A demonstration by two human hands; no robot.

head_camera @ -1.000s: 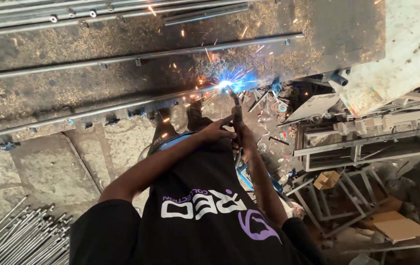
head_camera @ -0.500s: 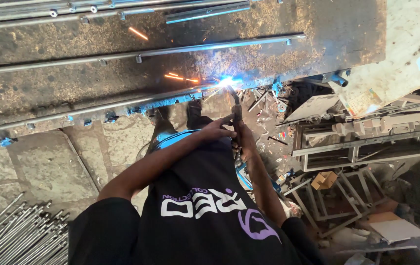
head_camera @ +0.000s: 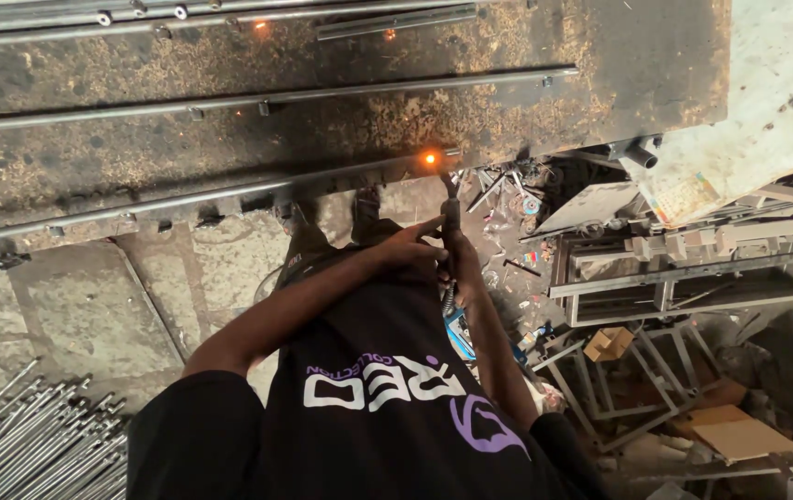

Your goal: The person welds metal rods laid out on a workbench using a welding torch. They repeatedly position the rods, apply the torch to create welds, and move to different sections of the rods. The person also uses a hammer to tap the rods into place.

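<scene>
Both my hands close around a welding electrode holder (head_camera: 450, 211) just below the edge of a dark steel worktable (head_camera: 341, 120). My left hand (head_camera: 410, 252) wraps the handle from the left and my right hand (head_camera: 463, 268) grips it from below. The holder's tip points up at a long metal rod (head_camera: 230, 193) lying along the table's near edge. A small orange glow (head_camera: 430, 159) sits on that rod near its right end. A second long rod (head_camera: 267, 96) lies parallel farther back on the table.
Several thin steel rods (head_camera: 26, 444) lie bundled on the stone floor at lower left. Metal frames (head_camera: 693, 268) and scrap are stacked at right, with cardboard pieces (head_camera: 730, 431) below. More rods and a flat bar (head_camera: 396, 20) lie along the table's far edge.
The bright blue-white welding arc and flying sparks have died down to a small orange glow. My hands and the holder stay at nearly the same spot.
</scene>
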